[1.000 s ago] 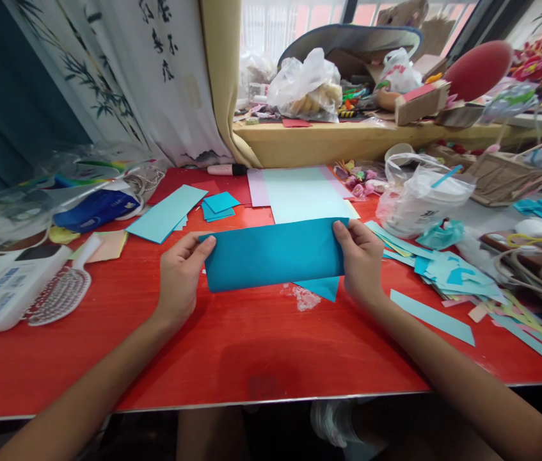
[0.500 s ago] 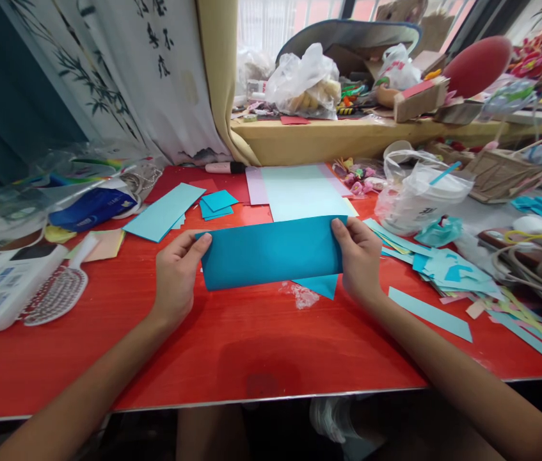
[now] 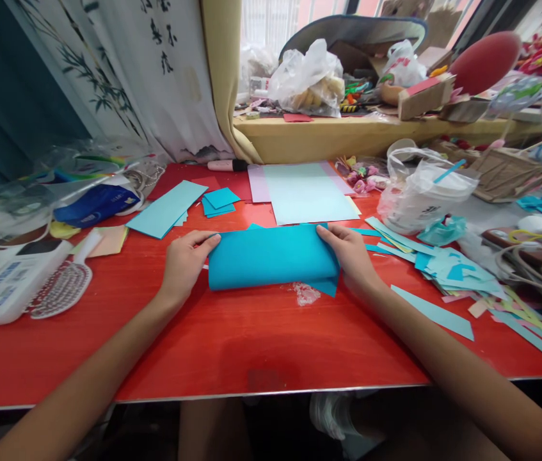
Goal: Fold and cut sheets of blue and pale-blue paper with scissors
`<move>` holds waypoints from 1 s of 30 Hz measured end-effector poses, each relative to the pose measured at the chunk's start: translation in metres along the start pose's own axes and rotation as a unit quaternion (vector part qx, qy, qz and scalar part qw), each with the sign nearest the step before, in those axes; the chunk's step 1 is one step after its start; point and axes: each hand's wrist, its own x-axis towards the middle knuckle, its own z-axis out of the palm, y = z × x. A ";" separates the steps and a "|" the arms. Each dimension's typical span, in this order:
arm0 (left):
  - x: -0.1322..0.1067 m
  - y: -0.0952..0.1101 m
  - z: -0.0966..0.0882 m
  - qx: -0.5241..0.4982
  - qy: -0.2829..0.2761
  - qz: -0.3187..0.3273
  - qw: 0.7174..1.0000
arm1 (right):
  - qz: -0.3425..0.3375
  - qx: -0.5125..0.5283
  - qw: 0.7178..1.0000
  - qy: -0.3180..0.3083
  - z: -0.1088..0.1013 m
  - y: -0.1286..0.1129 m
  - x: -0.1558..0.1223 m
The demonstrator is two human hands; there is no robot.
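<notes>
A bright blue sheet of paper [image 3: 271, 259] is bent over, its rounded lower edge toward me, just above the red table [image 3: 194, 349]. My left hand [image 3: 187, 259] pinches its upper left corner between thumb and fingers. At the upper right corner my right hand [image 3: 350, 256] pinches it the same way. Another blue paper piece [image 3: 326, 286] shows its corner below the sheet at the right; most of it is hidden. Beyond the hands lie small blue paper squares [image 3: 219, 200], a light blue paper strip [image 3: 167, 208] and a large pale sheet [image 3: 311, 192].
To the left are a white hairbrush [image 3: 64, 288], a white box [image 3: 11, 282] and a blue packet [image 3: 98, 203]. Paper scraps [image 3: 462, 269] and a bagged white tub [image 3: 427, 198] stand at the right. A pale strip [image 3: 431, 312] lies near my right forearm.
The blue sheet has come down closer to the table and its lower edge now curves round. My right hand has shifted slightly left, and the two hands are closer together.
</notes>
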 end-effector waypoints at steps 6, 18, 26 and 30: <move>0.005 -0.010 0.001 0.175 -0.049 0.091 0.979 | 0.006 -0.077 0.997 -0.008 -0.003 0.006 0.006; 0.001 -0.014 0.006 0.400 -0.125 0.189 0.888 | 0.016 -0.114 0.993 -0.024 -0.004 0.013 0.010; -0.006 -0.012 0.014 0.528 -0.111 0.241 0.807 | 0.034 -0.071 0.996 -0.049 -0.005 0.012 0.009; -0.008 -0.012 0.017 0.539 -0.112 0.236 0.800 | 0.034 -0.068 0.996 -0.049 -0.005 0.013 0.009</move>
